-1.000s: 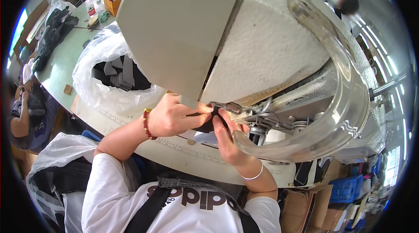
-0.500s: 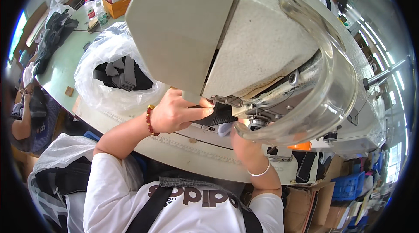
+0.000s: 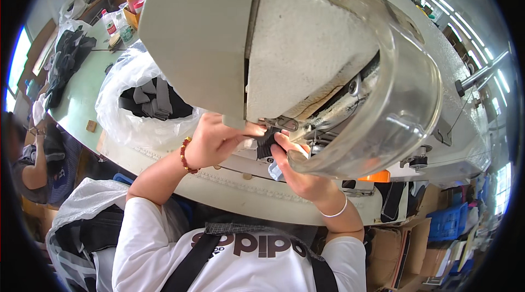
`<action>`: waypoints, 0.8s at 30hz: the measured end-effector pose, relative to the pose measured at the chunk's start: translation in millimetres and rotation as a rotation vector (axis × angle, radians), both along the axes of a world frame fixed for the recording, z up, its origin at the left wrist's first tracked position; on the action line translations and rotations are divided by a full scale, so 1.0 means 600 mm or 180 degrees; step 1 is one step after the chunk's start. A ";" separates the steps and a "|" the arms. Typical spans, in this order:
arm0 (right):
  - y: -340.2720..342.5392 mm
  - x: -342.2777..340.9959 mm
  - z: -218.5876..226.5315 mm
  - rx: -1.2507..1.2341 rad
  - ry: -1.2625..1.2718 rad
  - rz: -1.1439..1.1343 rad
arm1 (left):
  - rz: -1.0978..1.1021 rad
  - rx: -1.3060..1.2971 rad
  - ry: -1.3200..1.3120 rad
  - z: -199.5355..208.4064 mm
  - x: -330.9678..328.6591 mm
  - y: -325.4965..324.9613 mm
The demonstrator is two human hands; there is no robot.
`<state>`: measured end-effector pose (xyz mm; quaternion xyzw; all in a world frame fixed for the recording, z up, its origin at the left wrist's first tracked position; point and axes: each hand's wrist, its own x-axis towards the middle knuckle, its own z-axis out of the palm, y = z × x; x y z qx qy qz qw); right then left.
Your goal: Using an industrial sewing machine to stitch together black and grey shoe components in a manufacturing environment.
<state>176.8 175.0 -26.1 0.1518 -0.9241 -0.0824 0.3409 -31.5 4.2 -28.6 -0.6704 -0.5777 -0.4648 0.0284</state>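
A black ribbed fabric piece (image 3: 266, 143) sits under the front of a large cream sewing machine (image 3: 311, 35), below its head. My left hand (image 3: 214, 140), with a beaded bracelet on the wrist, is closed in a pinch at the left edge of the fabric. My right hand (image 3: 301, 174), with a pale bangle, grips the fabric's right side between thumb and fingers. Beneath the right fingers shows a small pale blue scrap (image 3: 275, 171), whose kind I cannot make out. A clear curved guard (image 3: 404, 95) hangs over the machine's needle area, and the machine head hides part of the fabric.
A white plastic bag (image 3: 117, 114) holding grey and black strips stands left of the machine. Bottles (image 3: 124, 29) and dark cloth (image 3: 68, 59) lie farther left on the table. Another person's arm (image 3: 37, 166) shows at far left. Cardboard boxes (image 3: 413, 248) and a blue crate (image 3: 444, 223) stand at right.
My right hand has come out from behind the clear guard to the left, and its fingers now hold the fabric. The fabric has turned more upright. My left hand keeps its pinch.
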 end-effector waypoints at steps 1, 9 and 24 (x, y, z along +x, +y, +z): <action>0.000 0.003 0.000 -0.0136 -0.0056 -0.0017 | 0.0088 0.0046 -0.0202 -0.006 0.000 0.002; -0.002 0.007 -0.017 -0.0838 -0.0132 -0.0125 | -0.0319 0.0455 0.0027 -0.009 0.011 0.003; 0.000 0.006 -0.019 -0.1045 0.0025 0.0129 | -0.0028 0.1036 0.1102 -0.011 0.026 0.011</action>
